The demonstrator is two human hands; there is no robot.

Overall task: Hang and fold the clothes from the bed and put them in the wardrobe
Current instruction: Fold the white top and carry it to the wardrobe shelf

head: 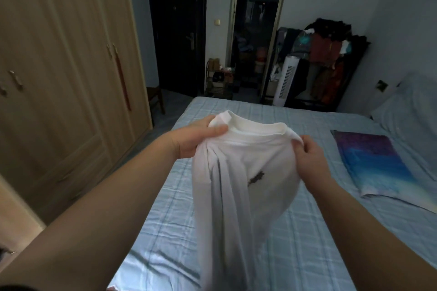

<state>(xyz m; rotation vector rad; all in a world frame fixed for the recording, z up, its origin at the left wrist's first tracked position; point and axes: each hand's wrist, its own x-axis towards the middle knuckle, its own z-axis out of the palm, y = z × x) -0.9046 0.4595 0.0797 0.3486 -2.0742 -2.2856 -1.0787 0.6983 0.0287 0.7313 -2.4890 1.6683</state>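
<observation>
Both hands pinch white T-shirt (pixel 238 172) (small dark chest mark).

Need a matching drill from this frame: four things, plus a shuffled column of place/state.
Things:
1. white shirt
2. wardrobe
3. blue-purple cloth
4. clothes rack

Place/state:
A. doors closed, left of the bed
B. lying flat on the bed
C. gripped near the collar by left hand and right hand
D. loaded with clothes, beyond the bed

Pairs: 1-C, 2-A, 3-B, 4-D

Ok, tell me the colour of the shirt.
The shirt is white with a small dark mark; head view.
</observation>
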